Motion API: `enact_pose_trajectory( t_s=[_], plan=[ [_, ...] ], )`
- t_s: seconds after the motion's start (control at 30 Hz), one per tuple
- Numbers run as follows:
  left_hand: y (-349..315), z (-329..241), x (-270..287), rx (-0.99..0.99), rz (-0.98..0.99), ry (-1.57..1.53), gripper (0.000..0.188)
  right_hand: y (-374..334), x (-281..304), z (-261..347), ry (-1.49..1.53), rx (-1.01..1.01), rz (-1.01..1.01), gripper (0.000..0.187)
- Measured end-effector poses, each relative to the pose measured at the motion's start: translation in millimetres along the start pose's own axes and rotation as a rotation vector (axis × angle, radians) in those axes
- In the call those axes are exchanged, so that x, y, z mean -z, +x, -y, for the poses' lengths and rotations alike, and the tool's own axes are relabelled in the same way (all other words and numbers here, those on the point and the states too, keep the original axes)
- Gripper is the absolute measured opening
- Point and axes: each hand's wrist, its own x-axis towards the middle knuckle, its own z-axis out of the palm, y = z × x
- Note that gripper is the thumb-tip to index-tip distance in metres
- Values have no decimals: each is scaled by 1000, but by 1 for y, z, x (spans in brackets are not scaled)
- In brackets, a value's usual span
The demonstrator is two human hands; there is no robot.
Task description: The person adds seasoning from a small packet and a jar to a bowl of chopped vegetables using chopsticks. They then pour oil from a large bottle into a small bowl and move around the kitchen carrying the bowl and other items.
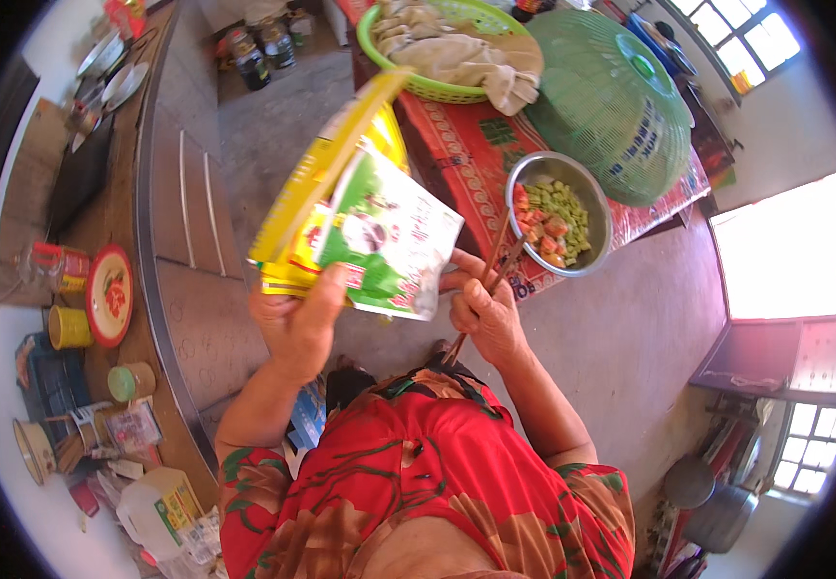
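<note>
Over grey floor [620, 323], left fingers [327, 291] pinch packets [379, 232] from below; right fingers [477, 295] grip chopsticks [498, 243].

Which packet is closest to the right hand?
The green-and-white packet: its edge is beside the right hand, while the yellow packaging sits behind it, farther left.

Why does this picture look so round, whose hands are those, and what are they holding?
No robot here: it's a person using bare hands. A wide fisheye camera on the head looks down, so straight edges bend. The fingers of the left hand hold a yellow plastic packet and a green-and-white packet. The fingers of the right hand grip thin brown chopsticks. On the red patterned tablecloth sit a round silver metal bowl of chopped green and orange-red food, a lime-green plastic basket with beige cloth inside, and a green mesh dome.
</note>
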Motion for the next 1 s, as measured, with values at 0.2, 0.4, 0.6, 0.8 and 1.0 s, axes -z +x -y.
enact_pose_trajectory(
  t_s=[0.2,0.4,0.6,0.8,1.0],
  plan=[
    [-4,20,-38,161,331,135,14,-15,8,6,229,37,-149,33],
    [27,37,-61,50,417,301,14,-29,49,19,411,242,-201,29],
    [77,83,-82,-102,403,451,21,-76,106,47,392,474,-328,26],
    [121,124,-99,-90,439,463,22,-102,143,54,396,596,-486,21],
    [150,171,-110,-48,432,423,23,-109,166,51,414,597,-494,21]
  ],
)
